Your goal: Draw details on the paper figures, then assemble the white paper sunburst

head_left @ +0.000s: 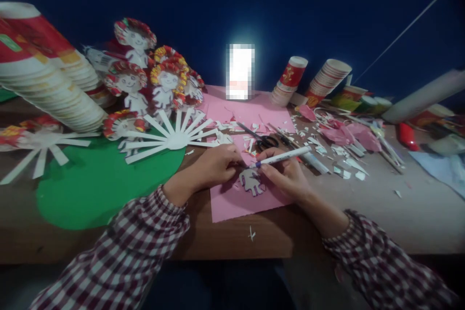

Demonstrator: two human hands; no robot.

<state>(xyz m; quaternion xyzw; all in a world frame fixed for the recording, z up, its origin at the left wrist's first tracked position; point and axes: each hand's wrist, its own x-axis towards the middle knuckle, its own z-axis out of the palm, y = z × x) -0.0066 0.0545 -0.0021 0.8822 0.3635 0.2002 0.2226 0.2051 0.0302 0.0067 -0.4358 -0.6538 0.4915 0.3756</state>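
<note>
My right hand [285,172] grips a white marker pen [285,156], its purple end pointing left toward my other hand. Below the pen is a small white paper doll cutout [253,184] with dark outlines, legs toward me. My left hand [221,162] is closed, its fingertips pinching at the upper left edge of this cutout. Fingers hide part of the cutout's top. Under both hands lies a pink paper sheet [228,206]. Black-handled scissors [267,143] rest just beyond my hands.
Stacked paper cups [54,77] lean at the left, with more cup stacks [327,82] at the back right. Finished paper dolls [165,82] stand behind a white fan-cut cup [178,140] on a green sheet [109,193]. Paper scraps [341,164] litter the right; a bright pixelated screen [240,71] stands behind.
</note>
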